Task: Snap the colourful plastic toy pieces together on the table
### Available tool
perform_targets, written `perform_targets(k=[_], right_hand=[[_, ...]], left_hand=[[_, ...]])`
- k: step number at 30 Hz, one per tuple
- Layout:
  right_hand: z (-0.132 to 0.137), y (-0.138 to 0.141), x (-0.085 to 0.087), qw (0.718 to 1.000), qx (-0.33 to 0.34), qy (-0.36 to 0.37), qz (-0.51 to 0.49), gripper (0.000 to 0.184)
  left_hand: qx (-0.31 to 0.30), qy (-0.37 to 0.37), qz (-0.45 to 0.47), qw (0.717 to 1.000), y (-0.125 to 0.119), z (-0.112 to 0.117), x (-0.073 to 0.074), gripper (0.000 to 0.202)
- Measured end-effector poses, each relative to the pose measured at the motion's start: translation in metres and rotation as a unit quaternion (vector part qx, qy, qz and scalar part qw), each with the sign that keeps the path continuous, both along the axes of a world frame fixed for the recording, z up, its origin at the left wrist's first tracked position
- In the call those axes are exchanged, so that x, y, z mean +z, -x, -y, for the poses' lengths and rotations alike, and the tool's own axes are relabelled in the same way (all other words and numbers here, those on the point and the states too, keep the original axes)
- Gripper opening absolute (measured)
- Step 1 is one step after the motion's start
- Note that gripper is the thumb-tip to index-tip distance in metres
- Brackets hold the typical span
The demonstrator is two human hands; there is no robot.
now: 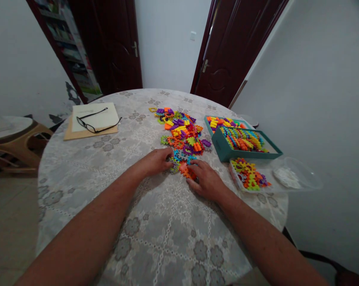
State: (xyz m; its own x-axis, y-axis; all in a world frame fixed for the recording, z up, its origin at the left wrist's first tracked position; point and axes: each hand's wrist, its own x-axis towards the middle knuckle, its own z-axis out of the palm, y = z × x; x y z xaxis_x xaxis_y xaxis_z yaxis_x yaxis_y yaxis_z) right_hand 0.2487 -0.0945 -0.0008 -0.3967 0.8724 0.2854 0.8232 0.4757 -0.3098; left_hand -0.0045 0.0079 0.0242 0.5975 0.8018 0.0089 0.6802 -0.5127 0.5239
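Observation:
Several bright plastic gear pieces [182,139] lie in a loose heap down the middle of the table. At its near end, my left hand [158,161] has thumb and fingers closed at a yellow-green gear [175,167]. My right hand [205,178] curls over an orange gear [186,170], its fingertips on that piece. Between the two hands lies a blue gear [178,155], with a grey gear [189,150] behind it. Yellow, purple and orange pegs [179,127] rest on the heap farther back. My fingertips partly hide the pieces they touch.
On the right stand a teal box [224,153] full of colourful parts, another teal tray [211,129] behind it, and a clear container [239,184] of gears with white pieces [286,177] beside it. Eyeglasses [93,128] lie on papers [97,109] at the left.

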Motion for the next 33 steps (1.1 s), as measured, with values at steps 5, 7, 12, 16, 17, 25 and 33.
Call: perform_targets(k=[5,7,12,16,17,25,33], right_hand=[[-0.004,-0.002,0.0,0.998,0.001,-0.037,-0.048,0.023],[-0.007,-0.004,0.001,0.998,-0.016,-0.045,-0.047,0.022],[-0.006,-0.007,0.005,0.996,-0.058,-0.054,-0.037,0.027],[-0.001,0.001,0.007,0.994,-0.043,-0.05,-0.089,0.025],[0.001,0.004,0.007,0.993,-0.037,-0.043,-0.102,0.023],[0.004,0.012,0.006,0.986,-0.024,-0.014,-0.166,0.02],[0.003,0.008,0.004,0.975,-0.035,-0.026,-0.216,0.018]], left_hand=[[-0.058,0.047,0.001,0.997,-0.001,0.004,0.007,0.02],[-0.081,0.051,-0.002,0.995,-0.003,0.007,0.009,0.019],[-0.112,0.039,0.001,0.993,-0.009,0.014,0.009,0.025],[-0.12,0.046,0.009,0.992,-0.012,0.019,0.009,0.042],[-0.122,0.048,0.01,0.991,-0.013,0.02,0.01,0.045],[-0.138,0.05,-0.004,0.989,-0.016,0.022,0.015,0.033],[-0.136,0.02,-0.004,0.991,-0.02,0.02,0.009,0.022]])
